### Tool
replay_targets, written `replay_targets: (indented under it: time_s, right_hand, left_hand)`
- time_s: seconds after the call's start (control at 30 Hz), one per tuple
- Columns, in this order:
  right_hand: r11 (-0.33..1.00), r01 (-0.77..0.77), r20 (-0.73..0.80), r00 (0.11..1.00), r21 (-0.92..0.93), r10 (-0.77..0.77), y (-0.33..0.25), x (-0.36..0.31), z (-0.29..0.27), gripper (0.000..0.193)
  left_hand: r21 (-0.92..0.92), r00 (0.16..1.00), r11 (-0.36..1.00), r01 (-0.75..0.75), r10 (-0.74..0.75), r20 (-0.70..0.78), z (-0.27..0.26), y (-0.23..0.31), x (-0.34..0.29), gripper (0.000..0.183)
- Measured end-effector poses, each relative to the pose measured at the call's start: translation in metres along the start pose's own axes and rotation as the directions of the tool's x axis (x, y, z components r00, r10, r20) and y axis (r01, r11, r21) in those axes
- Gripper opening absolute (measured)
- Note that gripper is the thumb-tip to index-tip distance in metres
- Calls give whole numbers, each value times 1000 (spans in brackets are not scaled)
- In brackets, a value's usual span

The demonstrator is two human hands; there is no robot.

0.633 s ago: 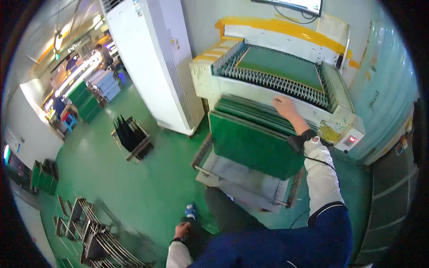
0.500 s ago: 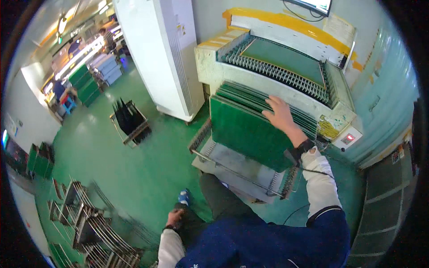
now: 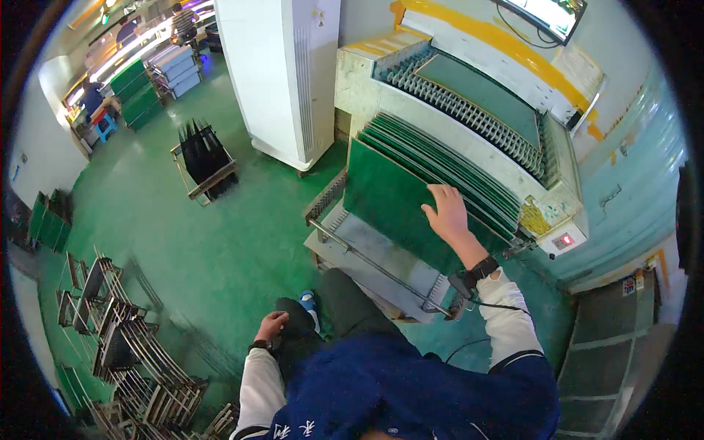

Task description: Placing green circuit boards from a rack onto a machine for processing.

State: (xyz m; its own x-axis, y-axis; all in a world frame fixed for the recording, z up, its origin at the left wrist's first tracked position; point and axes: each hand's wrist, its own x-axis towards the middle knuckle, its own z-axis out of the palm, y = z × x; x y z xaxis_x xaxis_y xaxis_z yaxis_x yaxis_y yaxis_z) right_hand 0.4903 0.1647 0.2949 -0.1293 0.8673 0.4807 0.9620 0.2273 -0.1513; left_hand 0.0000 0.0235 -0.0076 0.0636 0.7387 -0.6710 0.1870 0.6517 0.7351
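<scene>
Large dark green flat boards [image 3: 389, 192] stand on edge, packed in a row in a low rack [image 3: 367, 257] in front of me. My right hand [image 3: 449, 216] is at the top edge of the nearest board, its fingers over the edge and its thumb on the near face. That board still stands in the rack with the others behind it. Low beside my left knee, my left hand [image 3: 273, 325] hangs with curled fingers, and nothing shows in it.
Behind the rack is a roller machine [image 3: 458, 110] with a green board lying on its rollers. A tall white cabinet [image 3: 275, 81] stands left of it. A small rack with black panels [image 3: 205, 158] and metal racks [image 3: 125, 337] stand on the green floor. People work far left.
My right hand has come down from above the row of boards to the nearest board's top edge. My left hand has shifted a little left and up, and the view has turned slightly.
</scene>
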Motion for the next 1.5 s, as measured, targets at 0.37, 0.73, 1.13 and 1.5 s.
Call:
replay_targets:
  time_s: [0.37, 0.73, 1.13, 1.5]
  right_hand:
    - [938, -342, 252, 905, -50, 343, 18, 48, 25, 22]
    - [915, -381, 522, 758, -133, 391, 26, 84, 33, 22]
    - [930, -354, 526, 775, -98, 351, 31, 77, 18, 22]
    - [942, -317, 257, 906, -110, 335, 12, 132, -103, 24]
  left_hand:
    - [-23, 947, 974, 224, -212, 240, -26, 30, 60, 29]
    - [121, 852, 951, 286, -310, 422, -8, 126, 103, 34]
    - [-63, 827, 905, 421, -354, 437, -67, 151, 118, 31]
    - [126, 818, 903, 410, -425, 387, -79, 181, 112, 44]
